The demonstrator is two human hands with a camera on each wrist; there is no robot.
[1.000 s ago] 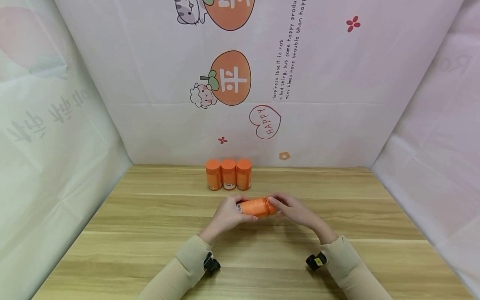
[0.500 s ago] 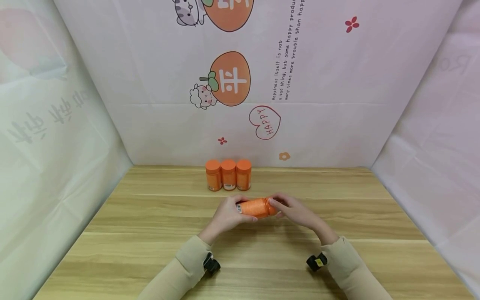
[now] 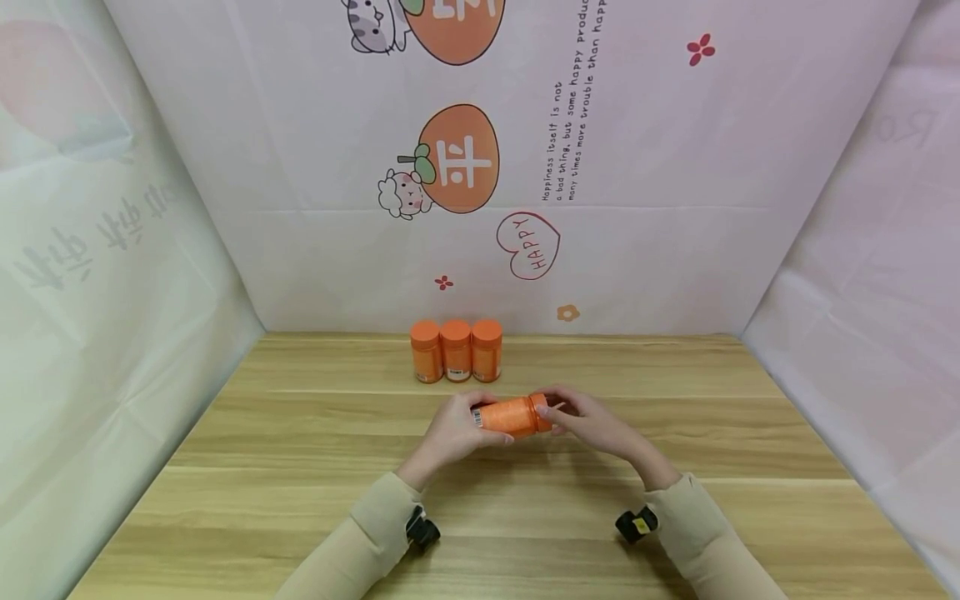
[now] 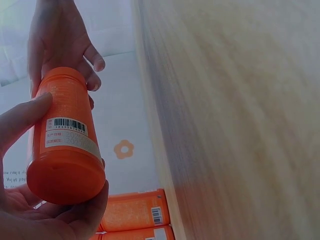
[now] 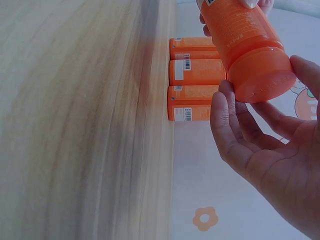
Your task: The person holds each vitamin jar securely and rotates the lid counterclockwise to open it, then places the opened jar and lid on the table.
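An orange plastic bottle [image 3: 508,416] is held lying on its side above the table, its capped end toward the right. My left hand [image 3: 456,425] grips the body near the base, with the thumb on one side and fingers beneath in the left wrist view. A barcode label [image 4: 70,127] shows beside that thumb. On the ribbed orange cap [image 5: 262,75] are the thumb and fingertips of my right hand [image 3: 592,422], curved about its edge. The right palm stands apart from the cap's top in the right wrist view.
Three matching orange bottles [image 3: 457,352] stand upright side by side at the back of the wooden table [image 3: 322,433]. Behind them rises a printed white sheet [image 3: 637,250], with pale sheets on both sides.
My right thumb and fingers have shifted slightly to the right on the cap, so more of it shows. The left hand and bottle stay nearly in place.
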